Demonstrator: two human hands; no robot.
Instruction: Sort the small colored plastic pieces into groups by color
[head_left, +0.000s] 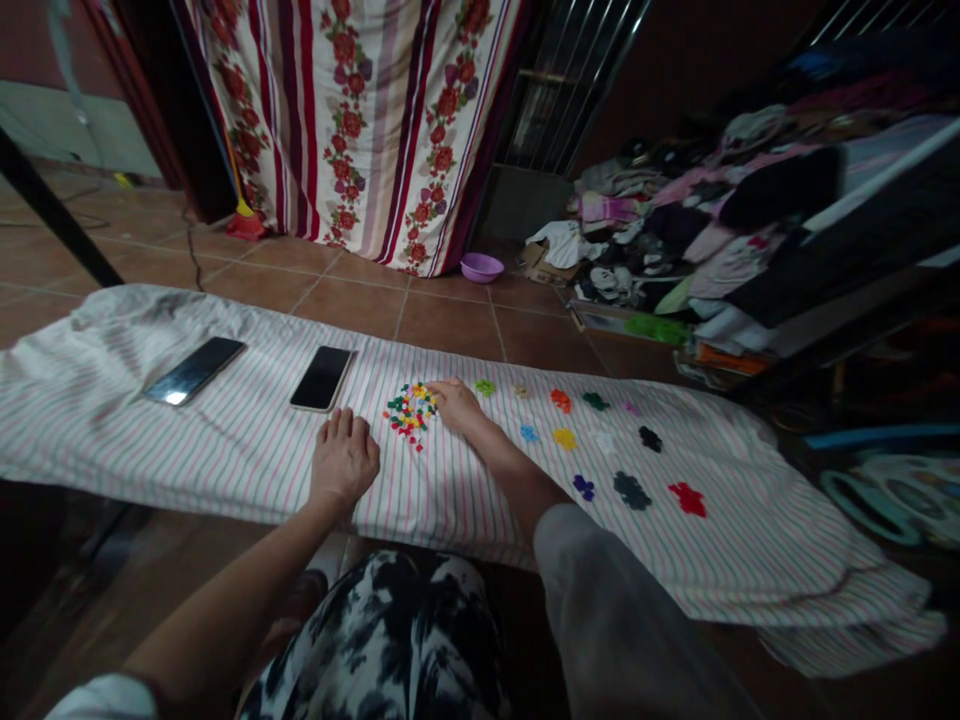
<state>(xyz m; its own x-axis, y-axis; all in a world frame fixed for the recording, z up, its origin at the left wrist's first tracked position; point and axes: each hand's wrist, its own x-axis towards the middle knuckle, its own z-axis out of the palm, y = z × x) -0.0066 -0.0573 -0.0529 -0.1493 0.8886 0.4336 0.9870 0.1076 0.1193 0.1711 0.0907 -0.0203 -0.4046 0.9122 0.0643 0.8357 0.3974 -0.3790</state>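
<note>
My right hand point(456, 404) reaches over the edge of a mixed pile of small coloured pieces point(409, 410), red, yellow, green and white. Its index finger is stretched out and touches the pile's right side; nothing can be seen held in it. Palm down on the striped cloth point(450, 490), my left hand point(346, 455) lies open and holds nothing, left of the pile. Single-colour heaps spread to the right, among them light green pieces point(485, 387), orange pieces point(560, 400), yellow pieces point(564, 438), blue pieces point(529, 433), dark grey pieces point(631, 490) and red pieces point(688, 499).
Two phones lie on the cloth to the left, a near phone point(322, 378) and a farther phone point(196, 370). Behind hang a floral curtain point(375, 120) and, on the floor, a purple basin point(481, 267). A heap of clothes point(675, 210) fills the back right.
</note>
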